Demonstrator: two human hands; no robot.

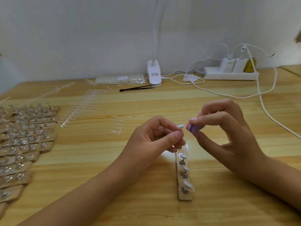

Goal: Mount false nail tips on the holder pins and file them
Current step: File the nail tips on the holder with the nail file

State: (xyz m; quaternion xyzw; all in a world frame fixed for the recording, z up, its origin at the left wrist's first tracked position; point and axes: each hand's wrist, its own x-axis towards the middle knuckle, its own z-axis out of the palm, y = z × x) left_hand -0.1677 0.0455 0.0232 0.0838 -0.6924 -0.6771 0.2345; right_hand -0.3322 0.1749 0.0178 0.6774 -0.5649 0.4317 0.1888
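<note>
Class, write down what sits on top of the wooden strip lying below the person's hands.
On the wooden strip stand metal pins, three carrying nail tips. The left hand covers its far end, so anything there is hidden.

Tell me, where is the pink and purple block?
In the head view, right of centre, the block is pinched in the right hand, just right of the nail tip that the left hand holds.

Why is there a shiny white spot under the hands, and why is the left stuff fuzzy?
Head view: the white spot is glare on the table beside the holder strip; the stacked holders at left look soft, near the wide lens's edge.
</note>
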